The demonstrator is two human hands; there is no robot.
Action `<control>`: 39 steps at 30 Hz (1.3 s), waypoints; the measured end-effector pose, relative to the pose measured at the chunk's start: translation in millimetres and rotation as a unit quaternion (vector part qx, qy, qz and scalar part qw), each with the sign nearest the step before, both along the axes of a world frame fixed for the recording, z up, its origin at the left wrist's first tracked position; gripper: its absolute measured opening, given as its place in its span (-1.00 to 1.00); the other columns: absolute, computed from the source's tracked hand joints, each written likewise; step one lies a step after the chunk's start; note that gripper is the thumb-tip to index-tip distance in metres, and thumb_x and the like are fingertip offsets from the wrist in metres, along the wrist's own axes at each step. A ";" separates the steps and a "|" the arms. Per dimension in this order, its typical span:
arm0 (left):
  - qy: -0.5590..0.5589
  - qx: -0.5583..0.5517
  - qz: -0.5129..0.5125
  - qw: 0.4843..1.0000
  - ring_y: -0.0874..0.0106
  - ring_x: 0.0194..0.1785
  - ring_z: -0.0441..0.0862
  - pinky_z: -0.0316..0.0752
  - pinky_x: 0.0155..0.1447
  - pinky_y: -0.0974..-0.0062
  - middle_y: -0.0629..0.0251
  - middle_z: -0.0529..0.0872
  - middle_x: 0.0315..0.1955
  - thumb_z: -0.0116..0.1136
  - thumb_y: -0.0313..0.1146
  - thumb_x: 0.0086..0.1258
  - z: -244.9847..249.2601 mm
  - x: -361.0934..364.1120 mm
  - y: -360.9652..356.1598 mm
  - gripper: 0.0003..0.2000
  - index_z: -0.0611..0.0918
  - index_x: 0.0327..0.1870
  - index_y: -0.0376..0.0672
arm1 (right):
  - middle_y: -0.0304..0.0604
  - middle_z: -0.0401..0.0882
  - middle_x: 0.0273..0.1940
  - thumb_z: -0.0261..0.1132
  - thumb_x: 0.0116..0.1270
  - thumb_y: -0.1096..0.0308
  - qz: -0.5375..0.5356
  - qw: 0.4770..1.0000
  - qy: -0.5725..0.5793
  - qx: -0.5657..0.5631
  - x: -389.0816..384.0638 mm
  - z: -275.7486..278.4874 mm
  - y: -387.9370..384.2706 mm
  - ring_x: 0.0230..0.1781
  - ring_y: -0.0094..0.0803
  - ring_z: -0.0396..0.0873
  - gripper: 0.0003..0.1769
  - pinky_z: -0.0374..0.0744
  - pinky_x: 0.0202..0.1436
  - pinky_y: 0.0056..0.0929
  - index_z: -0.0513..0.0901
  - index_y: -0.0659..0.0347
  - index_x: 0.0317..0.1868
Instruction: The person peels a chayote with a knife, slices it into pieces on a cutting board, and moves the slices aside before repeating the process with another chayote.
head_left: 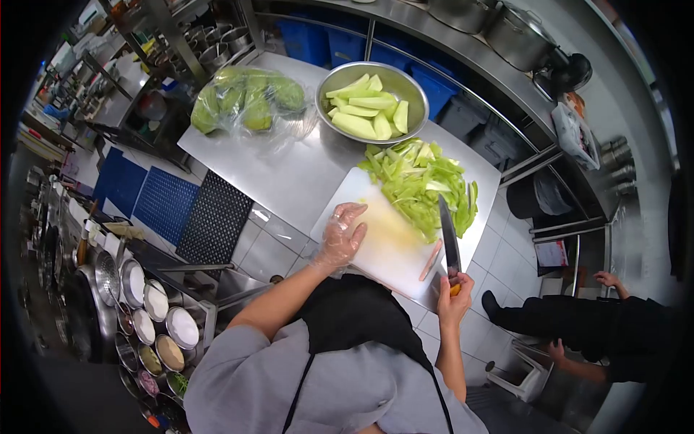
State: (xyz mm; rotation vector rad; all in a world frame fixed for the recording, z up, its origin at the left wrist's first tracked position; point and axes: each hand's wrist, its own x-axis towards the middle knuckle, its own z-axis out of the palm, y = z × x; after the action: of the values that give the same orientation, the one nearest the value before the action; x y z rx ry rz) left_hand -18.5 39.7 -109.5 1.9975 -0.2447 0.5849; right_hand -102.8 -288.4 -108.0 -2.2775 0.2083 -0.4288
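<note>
My right hand (454, 300) grips a kitchen knife (450, 235) at the right front of the table, its blade pointing away from me beside a heap of green peelings (423, 181). A bit of yellow-orange shows at the handle. In a clear plastic glove, my left hand (340, 237) is over the left edge of the white cutting board (376, 249), thumb and fingers apart and holding nothing. A slim pinkish tool (431, 260) lies on the board near the knife. Peelings cover the board's far right part.
Behind the board stands a steel bowl (323, 119) of peeled pale-green pieces. Whole green vegetables in clear plastic (253, 101) lie at the table's far left. Another person (578, 325) is at the right. Bowls of ingredients (170, 352) stand lower left, pots (520, 36) upper right.
</note>
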 end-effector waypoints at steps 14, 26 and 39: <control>0.069 -0.060 -0.078 0.993 0.05 0.20 0.62 0.58 0.29 0.15 -0.03 0.64 0.06 0.23 -0.57 0.34 -7.1 5.9 17.3 -0.68 0.67 0.12 -0.32 | 0.04 0.72 -0.08 0.53 0.36 0.23 -0.042 0.982 -0.094 -0.157 -5.5 -16.3 6.5 -0.21 0.06 0.76 -0.57 0.69 -0.13 -0.17 0.57 0.20 0.10; 0.069 0.030 -0.121 0.990 0.03 0.21 0.61 0.54 0.32 0.16 0.00 0.60 0.15 0.29 -0.51 0.32 -6.9 10.1 22.7 -0.67 0.69 0.12 -0.28 | -0.07 0.74 -0.29 0.40 0.48 0.28 -0.045 0.991 -0.062 -0.114 -3.2 -9.7 9.5 -0.37 -0.05 0.74 -0.69 0.66 -0.26 -0.19 0.54 0.17 0.11; 0.065 0.125 0.024 0.990 -0.08 0.36 0.46 0.43 0.43 0.02 -0.11 0.53 0.26 0.26 -0.45 0.33 -8.6 3.8 6.4 -0.61 0.67 0.18 -0.35 | 0.06 0.69 -0.45 0.20 0.62 0.18 0.188 0.955 0.159 -0.163 47.3 75.6 22.0 -0.40 0.14 0.69 -0.78 0.59 -0.29 0.00 0.54 0.14 0.03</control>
State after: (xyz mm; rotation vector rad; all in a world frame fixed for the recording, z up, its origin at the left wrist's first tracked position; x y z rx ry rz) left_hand -14.7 46.1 -118.1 2.2803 -0.1990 0.4697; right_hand -55.5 -266.4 -32.5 -2.6280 -0.1507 0.1159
